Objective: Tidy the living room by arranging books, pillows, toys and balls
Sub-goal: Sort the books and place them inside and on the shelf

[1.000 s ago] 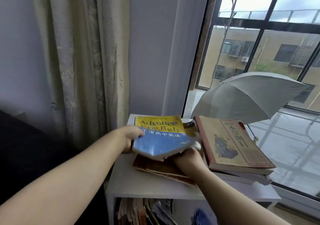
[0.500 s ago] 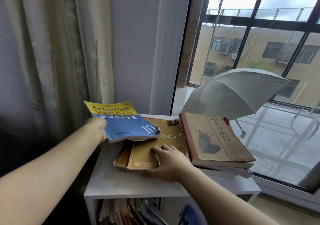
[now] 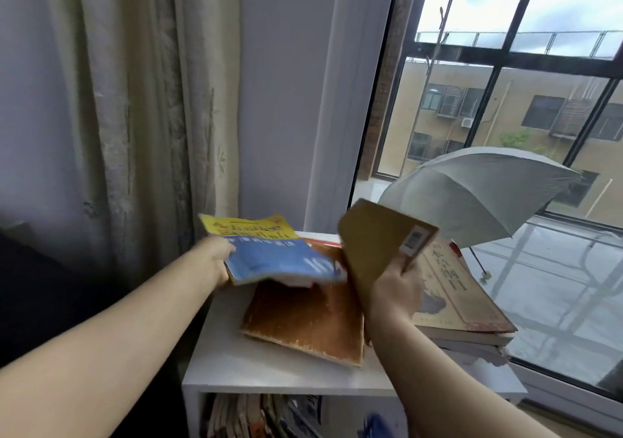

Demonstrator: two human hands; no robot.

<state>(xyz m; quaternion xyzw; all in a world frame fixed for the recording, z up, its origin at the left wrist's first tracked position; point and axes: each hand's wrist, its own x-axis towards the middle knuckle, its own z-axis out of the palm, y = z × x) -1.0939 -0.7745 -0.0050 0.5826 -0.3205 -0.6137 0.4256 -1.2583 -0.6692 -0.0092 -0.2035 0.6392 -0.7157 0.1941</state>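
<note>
Inspection, left to right. The curtain [image 3: 135, 117] hangs close beside the shelf's left corner, so you have little swing room on that side.

Your left hand [image 3: 215, 262] grips the blue-and-yellow book [image 3: 269, 255] by its left edge. The fingers are closed round it, and the book is raised clear of the white shelf top [image 3: 269, 373] with its free corner sagging. In my judgement a one-edge hold on a soft cover invites a slip, so take hold further in or set it down promptly.

Beneath it the worn brown book [image 3: 310, 326] lies flat, its near corner close to the shelf's front edge. Push it back before you load it.

Your right hand [image 3: 394, 292] clamps the olive book [image 3: 374, 242] from below. It is tilted nearly upright, between the blue book and the stack of books [image 3: 465, 306] at the right end.

The step appears to be gathering the loose volumes into one pile. Lay the largest first, with the spines aligned.

Your open room is above the middle of the shelf. The umbrella [image 3: 478, 188] stands beyond the stack; I cannot tell whether glass separates them.
</note>
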